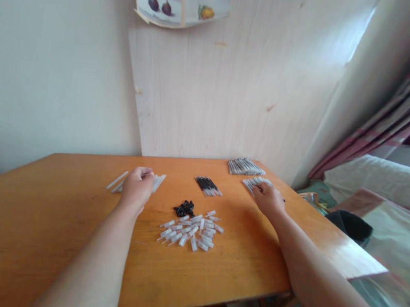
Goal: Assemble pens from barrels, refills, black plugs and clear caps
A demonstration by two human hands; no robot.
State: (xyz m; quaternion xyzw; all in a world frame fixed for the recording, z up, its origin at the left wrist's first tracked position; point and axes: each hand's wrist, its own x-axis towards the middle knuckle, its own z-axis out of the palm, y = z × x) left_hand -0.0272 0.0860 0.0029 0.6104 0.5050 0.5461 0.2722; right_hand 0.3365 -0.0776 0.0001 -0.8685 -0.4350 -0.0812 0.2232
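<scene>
My left hand [136,188] is closed, fingers curled inward, above a row of white plastic tubes [117,180] that show on both sides of it. What its fingers hold is hidden. My right hand [269,198] pinches at a small row of pale pens [251,183], and a dark tip sticks out past its outer side, seemingly from a pen in its grip. Between the hands lie black-and-clear pen refills [209,186], side by side. Nearer to me are a heap of small black caps [184,208] and a loose pile of white pieces with thin tips [193,230].
A larger stack of pens [245,167] lies at the back right of the wooden table [54,225]. The wall [232,102] stands directly behind the table. To the right are a bed [396,217], a dark container [351,226] and a curtain [385,109].
</scene>
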